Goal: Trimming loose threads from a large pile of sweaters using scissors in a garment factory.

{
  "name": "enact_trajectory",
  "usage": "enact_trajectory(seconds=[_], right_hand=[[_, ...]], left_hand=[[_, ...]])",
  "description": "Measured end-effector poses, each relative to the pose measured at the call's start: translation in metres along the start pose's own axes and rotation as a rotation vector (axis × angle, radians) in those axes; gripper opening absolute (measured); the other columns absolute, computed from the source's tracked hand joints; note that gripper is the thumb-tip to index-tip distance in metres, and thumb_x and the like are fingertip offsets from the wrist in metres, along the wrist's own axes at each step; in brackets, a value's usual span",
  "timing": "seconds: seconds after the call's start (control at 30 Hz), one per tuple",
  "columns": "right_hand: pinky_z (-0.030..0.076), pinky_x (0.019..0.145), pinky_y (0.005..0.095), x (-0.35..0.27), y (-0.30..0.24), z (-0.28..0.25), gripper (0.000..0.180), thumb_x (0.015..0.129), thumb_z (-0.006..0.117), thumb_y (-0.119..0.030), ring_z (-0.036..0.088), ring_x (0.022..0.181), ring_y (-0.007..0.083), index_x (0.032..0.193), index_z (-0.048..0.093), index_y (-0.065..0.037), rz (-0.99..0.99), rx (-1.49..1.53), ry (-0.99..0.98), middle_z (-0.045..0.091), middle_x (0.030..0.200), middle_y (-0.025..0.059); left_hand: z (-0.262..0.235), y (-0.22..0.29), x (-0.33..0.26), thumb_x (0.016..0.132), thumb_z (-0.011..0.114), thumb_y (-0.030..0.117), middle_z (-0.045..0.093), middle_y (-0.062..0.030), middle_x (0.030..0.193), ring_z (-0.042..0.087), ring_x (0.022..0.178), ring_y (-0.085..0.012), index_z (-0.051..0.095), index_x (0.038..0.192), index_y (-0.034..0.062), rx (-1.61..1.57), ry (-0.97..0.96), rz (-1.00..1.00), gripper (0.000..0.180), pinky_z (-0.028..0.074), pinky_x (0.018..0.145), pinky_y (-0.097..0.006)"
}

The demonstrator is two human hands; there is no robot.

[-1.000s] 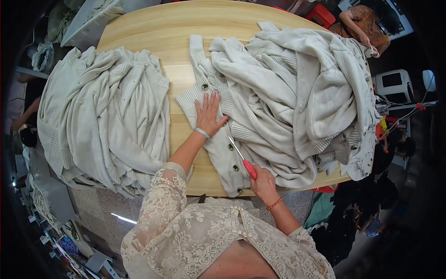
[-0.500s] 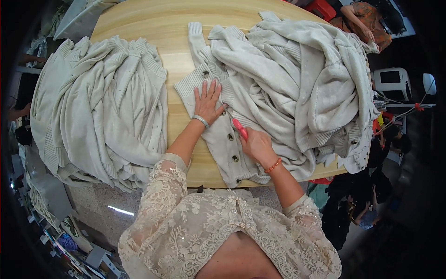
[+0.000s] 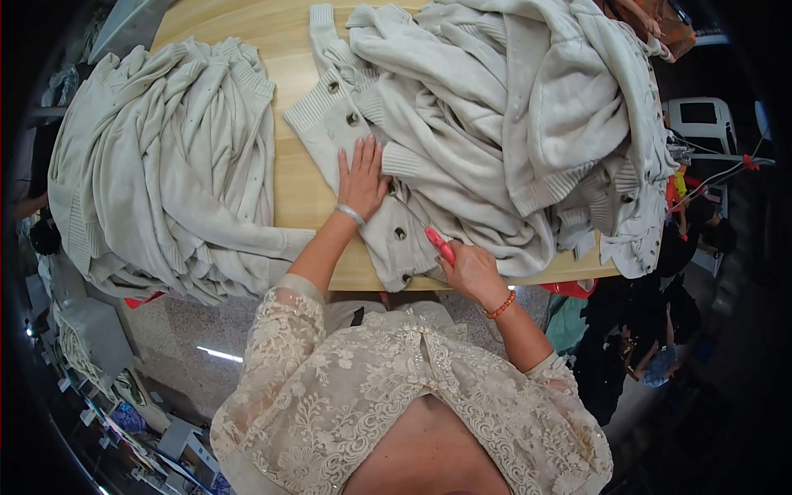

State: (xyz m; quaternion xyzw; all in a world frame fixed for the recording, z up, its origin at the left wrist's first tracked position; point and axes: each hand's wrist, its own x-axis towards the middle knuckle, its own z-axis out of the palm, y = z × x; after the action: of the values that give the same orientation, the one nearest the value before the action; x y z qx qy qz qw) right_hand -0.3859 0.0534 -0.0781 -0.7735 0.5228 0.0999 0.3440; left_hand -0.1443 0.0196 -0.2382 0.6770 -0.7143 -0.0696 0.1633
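A pale grey knit cardigan (image 3: 330, 132) with a ribbed edge and a row of dark buttons lies on the table in front of me. My left hand (image 3: 361, 183) rests flat on its button band, fingers stretched out. In my right hand (image 3: 473, 271) is a red-handled tool (image 3: 440, 244) with a thin metal shaft, gripped by the handle. The shaft points up and left to a button (image 3: 393, 189) beside my left fingers. Its exact tip is too small to make out. More buttons run down the band toward the table's near edge.
More pale grey knitwear (image 3: 462, 107) is heaped to the right, against the cardigan. Another pile of the same knitwear (image 3: 165, 165) lies at the left. Bare wooden tabletop (image 3: 289, 186) shows between them. A person (image 3: 652, 25) sits beyond the far right corner.
My left hand has slid down the band, toward a lower button. The right hand and tool have shifted slightly right. The whole view has tilted, so the table sits higher.
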Motion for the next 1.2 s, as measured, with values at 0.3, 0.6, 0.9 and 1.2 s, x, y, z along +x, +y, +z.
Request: enact_trajectory(seconds=[0.3,0.6,0.9,1.2], right_hand=[[0.050,0.071,0.0482,-0.054,0.035,0.014,0.024,0.085,0.062,-0.025,0.065,0.077,0.0388,0.090,0.061,-0.001,-0.027,0.009,-0.035,0.065,0.076,0.0218],[0.049,0.070,0.0483,-0.098,0.068,0.033,0.024,0.086,0.060,-0.027,0.064,0.077,0.0390,0.095,0.058,-0.004,-0.148,-0.065,-0.257,0.065,0.078,0.0195],[0.048,0.068,0.0492,-0.106,0.083,0.040,0.019,0.086,0.058,-0.021,0.064,0.075,0.0382,0.100,0.056,-0.008,-0.165,-0.004,-0.106,0.065,0.077,0.0199],[0.050,0.064,0.0485,-0.123,0.091,0.047,0.019,0.083,0.060,-0.022,0.065,0.071,0.0385,0.091,0.058,-0.004,-0.296,-0.218,-0.231,0.064,0.071,0.0192]], left_hand=[[0.006,0.067,-0.088,0.089,0.054,0.035,0.027,-0.0161,0.153,0.019,0.142,-0.0361,0.046,0.136,0.0018,-0.018,-0.109,0.049,0.058,0.011,0.113,-0.058],[0.010,0.074,-0.100,0.089,0.055,0.035,0.026,-0.0124,0.154,0.018,0.143,-0.0344,0.047,0.136,0.0076,0.026,-0.009,0.006,0.055,0.011,0.113,-0.059],[0.000,0.106,-0.198,0.086,0.060,0.034,0.022,-0.0176,0.154,0.017,0.143,-0.0374,0.036,0.142,0.0024,-0.138,-0.012,-0.129,0.069,0.009,0.111,-0.063],[0.009,0.114,-0.185,0.089,0.055,0.024,0.029,-0.0104,0.153,0.022,0.142,-0.0334,0.046,0.138,0.0118,-0.102,-0.012,-0.097,0.052,0.013,0.110,-0.063]])
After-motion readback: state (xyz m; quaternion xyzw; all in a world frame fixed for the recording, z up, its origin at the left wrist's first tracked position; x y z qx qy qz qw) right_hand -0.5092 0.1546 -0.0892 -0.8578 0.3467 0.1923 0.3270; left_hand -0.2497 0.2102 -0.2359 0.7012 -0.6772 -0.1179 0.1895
